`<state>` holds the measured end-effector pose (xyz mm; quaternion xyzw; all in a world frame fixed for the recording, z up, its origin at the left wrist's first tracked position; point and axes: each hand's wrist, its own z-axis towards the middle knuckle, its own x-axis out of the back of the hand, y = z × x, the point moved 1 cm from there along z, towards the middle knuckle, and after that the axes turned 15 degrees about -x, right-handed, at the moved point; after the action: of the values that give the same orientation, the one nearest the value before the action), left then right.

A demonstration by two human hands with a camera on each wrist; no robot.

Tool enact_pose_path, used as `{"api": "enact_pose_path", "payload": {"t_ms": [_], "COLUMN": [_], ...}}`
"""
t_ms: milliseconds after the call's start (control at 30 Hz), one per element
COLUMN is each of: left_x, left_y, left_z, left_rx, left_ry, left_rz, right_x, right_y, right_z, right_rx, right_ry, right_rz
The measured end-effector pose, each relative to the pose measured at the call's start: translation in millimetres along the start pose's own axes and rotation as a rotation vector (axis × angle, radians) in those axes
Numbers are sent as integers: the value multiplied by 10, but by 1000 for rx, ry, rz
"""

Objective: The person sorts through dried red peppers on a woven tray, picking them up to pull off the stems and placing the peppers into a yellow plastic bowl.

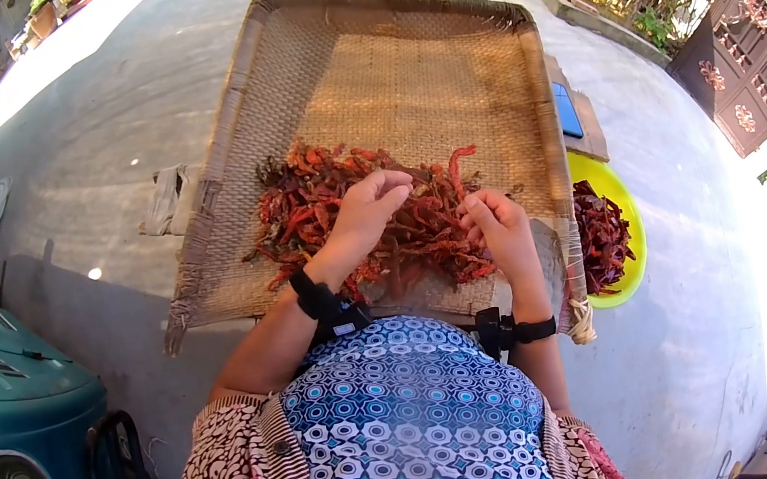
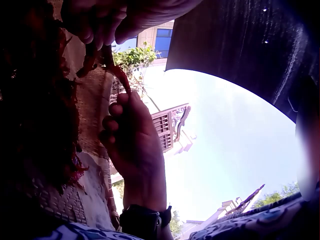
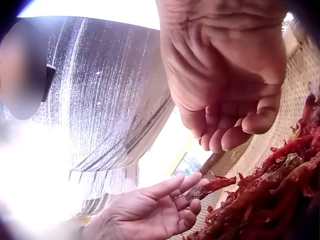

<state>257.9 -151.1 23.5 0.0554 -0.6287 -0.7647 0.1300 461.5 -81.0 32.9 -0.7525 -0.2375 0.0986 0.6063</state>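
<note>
A heap of wrinkled, dried red chili peppers (image 1: 314, 185) lies on the near part of a large woven tray (image 1: 415, 62). Over the heap, my left hand (image 1: 368, 217) has its fingers bent toward the thumb. They hold a dried chili pepper (image 3: 217, 184), which pokes out past the fingertips in the right wrist view. To its right, my right hand (image 1: 504, 234) pinches the end of another chili between thumb and forefinger. In the left wrist view that slender red chili (image 2: 120, 75) slants up from the right hand (image 2: 135, 135) toward the left fingers.
Right of the tray, a yellow-green basin (image 1: 633, 228) contains darker red chilies (image 1: 602, 238). A blue-screened phone (image 1: 567, 110) lies on cardboard (image 1: 587, 136) by the tray's right edge. A teal vehicle (image 1: 20, 402) stands at the left, and a cloth scrap (image 1: 166, 203) lies beside the tray.
</note>
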Motion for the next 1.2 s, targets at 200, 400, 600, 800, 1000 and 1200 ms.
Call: {"api": "enact_pose_path", "payload": {"t_ms": [200,400,600,800,1000,1200], "left_x": [15,-57,-58,-67,-92,-178], "left_y": [-102,-22,18,27,20,30], "left_z": [17,21,5,-16,-70,-179], "left_rx": [6,-1,-54,48,-158,-259], "left_ry": [-31,-56,-86,-72,-367,-489], "left_rz": [-115,-202,-275,-203,365,716], "right_x": [717,471,-62,-40,546,831], "right_y": [131,85,56,102,205,218], "right_z": [42,-56,-85,-71,-34,-80], "right_rx": [98,8,-46,-100,10,22], "right_ry": [299,167,-157,-206,136,199], "right_rz": [775,487,-60,-5,445,1062]}}
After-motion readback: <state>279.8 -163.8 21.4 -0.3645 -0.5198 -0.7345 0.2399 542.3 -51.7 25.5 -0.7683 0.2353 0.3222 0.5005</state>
